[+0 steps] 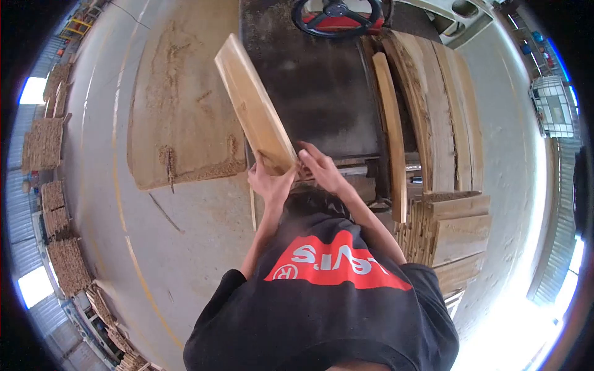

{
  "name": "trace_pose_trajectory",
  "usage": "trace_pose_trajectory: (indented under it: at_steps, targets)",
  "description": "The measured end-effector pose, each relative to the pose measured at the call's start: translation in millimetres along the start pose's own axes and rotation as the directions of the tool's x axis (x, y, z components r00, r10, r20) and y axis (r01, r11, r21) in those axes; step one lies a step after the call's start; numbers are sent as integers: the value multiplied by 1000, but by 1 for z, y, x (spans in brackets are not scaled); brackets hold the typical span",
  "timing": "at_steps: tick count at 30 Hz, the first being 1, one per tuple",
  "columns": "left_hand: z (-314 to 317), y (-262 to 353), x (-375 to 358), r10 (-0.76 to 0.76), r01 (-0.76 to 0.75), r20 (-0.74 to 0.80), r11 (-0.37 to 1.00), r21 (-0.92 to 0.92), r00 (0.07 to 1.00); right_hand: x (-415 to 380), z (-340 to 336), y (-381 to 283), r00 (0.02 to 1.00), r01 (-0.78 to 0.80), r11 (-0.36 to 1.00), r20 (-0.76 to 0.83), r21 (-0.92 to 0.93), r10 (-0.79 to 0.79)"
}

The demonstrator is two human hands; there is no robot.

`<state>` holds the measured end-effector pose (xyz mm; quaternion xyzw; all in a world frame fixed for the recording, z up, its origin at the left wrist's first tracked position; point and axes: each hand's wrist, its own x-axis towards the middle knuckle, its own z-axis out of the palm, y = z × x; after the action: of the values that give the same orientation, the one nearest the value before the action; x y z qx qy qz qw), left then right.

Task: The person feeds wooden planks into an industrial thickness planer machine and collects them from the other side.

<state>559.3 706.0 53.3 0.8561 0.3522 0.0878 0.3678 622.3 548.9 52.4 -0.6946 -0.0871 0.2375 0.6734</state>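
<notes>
A long pale wooden board (257,102) slants up and to the left in front of me, one end close to my body. My left hand (272,182) is closed on that near end, with the thumb lying on the wood. At the same end, my right hand (323,170) has its fingers bent against the board's right edge, gripping it; some fingertips are hidden. Beneath and right of the board is a dark flat machine table (309,99), with a black handwheel (336,9) at its far side.
Right of the table, a narrow plank (391,136) stands apart from several wide boards (436,105). Nearer me is a stack of short boards (461,235). A sawdust-covered sheet (185,105) lies on the floor at left. Wood stacks (42,145) line the left wall.
</notes>
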Motion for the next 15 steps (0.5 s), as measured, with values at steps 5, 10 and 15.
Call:
trace_pose_trajectory:
  at_steps: [5,10,15]
  targets:
    - [-5,-4,-48,240,-223,-59,951,213,969,-38,2,23,986,-160,986,45,50,158]
    - [0,-1,-80,350,-343,26,895,285,936,-66,-22,61,977,-191,979,81,-67,196]
    - [6,5,-100,497,-522,163,832,190,852,-94,-48,102,976,-217,973,-1,-74,217]
